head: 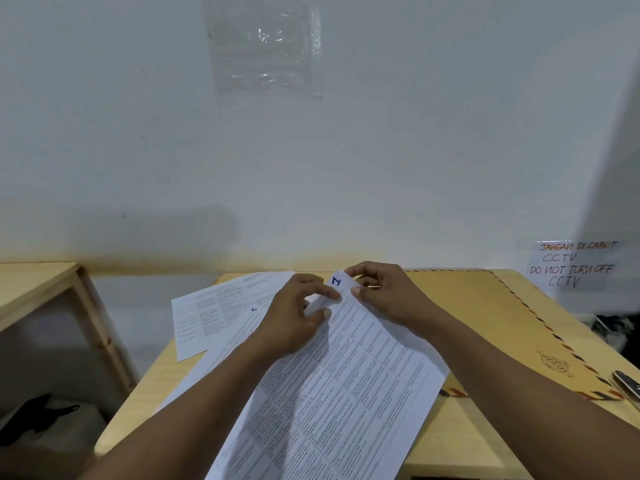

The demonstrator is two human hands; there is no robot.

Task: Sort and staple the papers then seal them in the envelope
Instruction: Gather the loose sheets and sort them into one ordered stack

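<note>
A printed sheet marked with a blue "1" [346, 382] lies slanted across the wooden table [460, 441]. My left hand [294, 317] pinches its far corner from the left. My right hand [384, 292] pinches the same corner from the right. Under my left arm lie other printed sheets [214, 310], one marked "5". A large brown airmail envelope [485, 313] with a striped border lies flat to the right, partly under the sheet. A dark stapler-like object [628, 384] sits at the right edge, cut off by the frame.
A white wall rises right behind the table, with a clear plastic sleeve [266, 46] and a handwritten CCTV note [571, 265] stuck on it. A wooden shelf unit [52, 306] stands to the left across a gap, with a dark object below.
</note>
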